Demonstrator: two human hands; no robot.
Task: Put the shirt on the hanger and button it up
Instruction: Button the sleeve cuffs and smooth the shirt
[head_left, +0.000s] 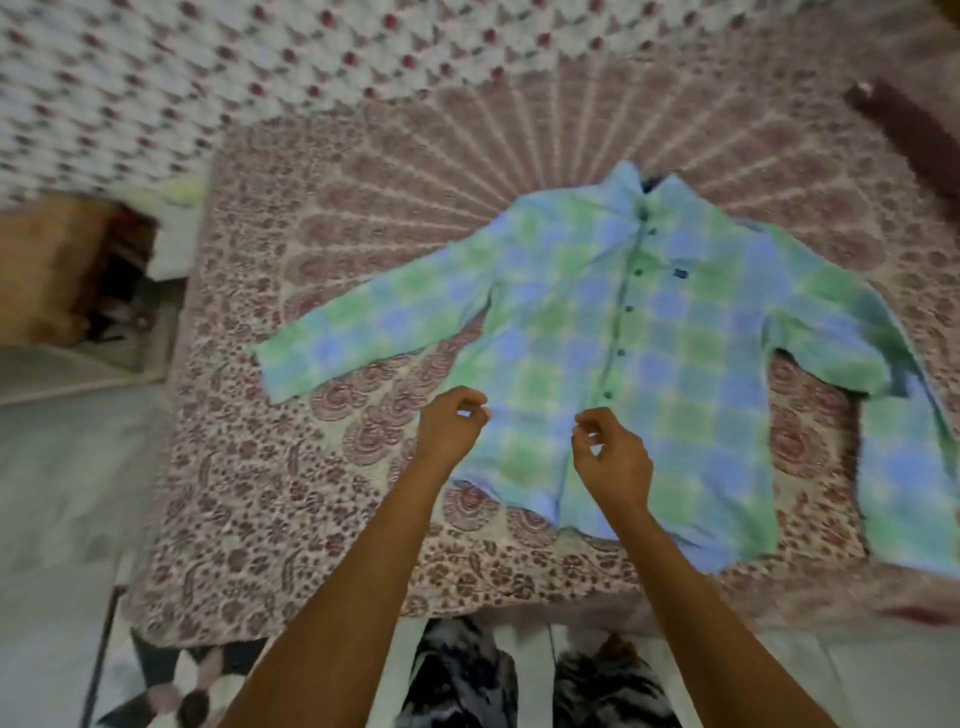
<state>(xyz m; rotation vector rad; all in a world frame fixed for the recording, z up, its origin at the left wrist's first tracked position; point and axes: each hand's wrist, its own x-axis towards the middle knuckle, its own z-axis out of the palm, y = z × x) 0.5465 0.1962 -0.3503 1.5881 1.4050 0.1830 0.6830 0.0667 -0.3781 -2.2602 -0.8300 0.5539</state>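
Containers: one open-fronted brown unit (78, 270) stands well to the left of the shirt, past the bed's edge. Its contents are dark and blurred (cannot be identified).

Task item: the shirt (623, 353), green and blue check, lies flat and front-up on the patterned bedspread (311, 493). Its collar points away from the person and its hem lies nearest them. Both sleeves are spread out to the sides. A row of dark buttons (629, 308) runs down the middle of the shirt, and the front looks closed along that row. A small dark shape (650, 184) shows in the collar opening, too blurred to name.

Fingers: the left hand (452, 428) is at the shirt's lower left edge. Its fingers are loosely curled, with thumb and forefinger tips near each other, and it holds nothing. The right hand (615, 457) is over the lower front of the shirt, just below the last visible button. It is curled in the same loose way, with nothing between the fingers. Whether either hand touches the cloth cannot be told.

Other: a dark brown object (898, 124) lies on the bedspread well beyond the shirt's right shoulder. Two black-and-white patterned shapes (460, 680) are on the floor below the hem (likely footwear, blurred).
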